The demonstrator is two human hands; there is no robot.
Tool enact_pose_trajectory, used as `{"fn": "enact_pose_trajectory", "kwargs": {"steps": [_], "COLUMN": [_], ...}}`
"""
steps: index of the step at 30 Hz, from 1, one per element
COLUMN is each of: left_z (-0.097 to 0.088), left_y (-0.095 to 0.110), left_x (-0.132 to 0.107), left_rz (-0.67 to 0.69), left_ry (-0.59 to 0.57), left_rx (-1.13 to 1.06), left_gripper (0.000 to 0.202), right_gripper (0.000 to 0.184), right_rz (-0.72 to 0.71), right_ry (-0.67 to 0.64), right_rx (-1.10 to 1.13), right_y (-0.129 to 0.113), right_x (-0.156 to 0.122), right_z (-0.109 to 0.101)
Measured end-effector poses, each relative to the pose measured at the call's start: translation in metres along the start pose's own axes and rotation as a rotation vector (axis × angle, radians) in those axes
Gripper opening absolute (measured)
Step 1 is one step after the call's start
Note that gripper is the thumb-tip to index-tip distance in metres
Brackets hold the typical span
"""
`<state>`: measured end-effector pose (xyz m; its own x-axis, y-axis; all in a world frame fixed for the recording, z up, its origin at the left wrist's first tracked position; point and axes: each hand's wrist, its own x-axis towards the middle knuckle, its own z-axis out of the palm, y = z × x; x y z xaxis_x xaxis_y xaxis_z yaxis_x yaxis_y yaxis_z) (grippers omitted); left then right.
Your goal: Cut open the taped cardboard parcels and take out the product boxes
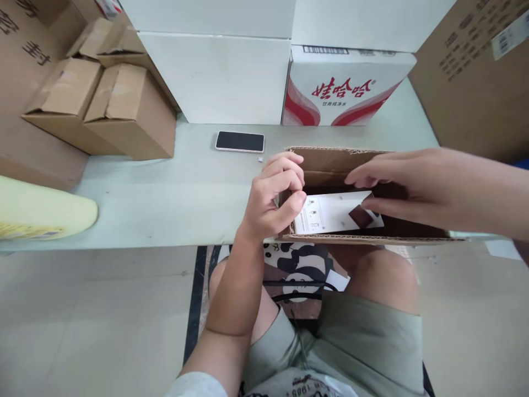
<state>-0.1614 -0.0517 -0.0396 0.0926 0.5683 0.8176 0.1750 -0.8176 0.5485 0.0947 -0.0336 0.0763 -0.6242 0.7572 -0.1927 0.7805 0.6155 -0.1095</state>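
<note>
An open brown cardboard box [330, 160] sits at the near edge of the pale table [165, 187]. A white printed card or flat white packet [330, 212] with a dark brown corner lies tilted inside it. My left hand [275, 196] curls over the box's left wall, thumb pressed on the card's left end. My right hand [388, 187] reaches in from the right, fingers closed on the card's right end.
A phone [239, 141] lies face up on the table behind the box, a tiny white bit [260, 159] beside it. Brown cartons [103, 105] stand at left, white boxes [219, 77] and a red-printed carton [343, 88] behind, a large carton [475, 77] at right, a yellow roll [41, 212] at the left edge.
</note>
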Motion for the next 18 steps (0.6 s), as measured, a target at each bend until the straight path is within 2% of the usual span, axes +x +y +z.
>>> {"fn": "enact_pose_trajectory", "kwargs": {"steps": [2, 4, 6, 8, 10, 12, 15, 18], "left_z": [-0.002, -0.005, -0.007, -0.007, -0.005, -0.003, 0.000, 0.002], "left_y": [0.000, -0.001, -0.002, -0.004, -0.005, -0.004, -0.002, 0.002], "left_x": [0.000, -0.001, -0.001, -0.002, -0.003, -0.003, -0.004, -0.004], "left_rz": [0.015, 0.019, 0.018, 0.023, 0.030, 0.027, -0.006, -0.058], "left_ry": [0.011, 0.027, 0.046, 0.063, 0.075, 0.079, 0.084, 0.100], "left_rx": [-0.017, -0.040, -0.066, -0.086, -0.093, -0.089, -0.074, -0.071], "left_gripper": [0.023, 0.022, 0.021, 0.022, 0.022, 0.023, 0.023, 0.022], "right_gripper": [0.063, 0.082, 0.081, 0.067, 0.056, 0.053, 0.061, 0.069], "right_rz": [-0.003, 0.017, 0.017, 0.035, 0.053, 0.069, 0.166, 0.221], "right_ry": [-0.258, -0.393, -0.442, -0.450, -0.416, -0.348, -0.216, 0.010], "right_rx": [-0.115, -0.222, -0.291, -0.349, -0.378, -0.378, -0.375, -0.340], "right_y": [-0.005, -0.009, -0.015, -0.022, -0.027, -0.030, -0.026, -0.011], "right_x": [0.026, 0.040, 0.043, 0.039, 0.032, 0.022, 0.002, -0.020], "right_z": [0.002, 0.011, 0.020, 0.022, 0.017, 0.005, -0.016, -0.035]}}
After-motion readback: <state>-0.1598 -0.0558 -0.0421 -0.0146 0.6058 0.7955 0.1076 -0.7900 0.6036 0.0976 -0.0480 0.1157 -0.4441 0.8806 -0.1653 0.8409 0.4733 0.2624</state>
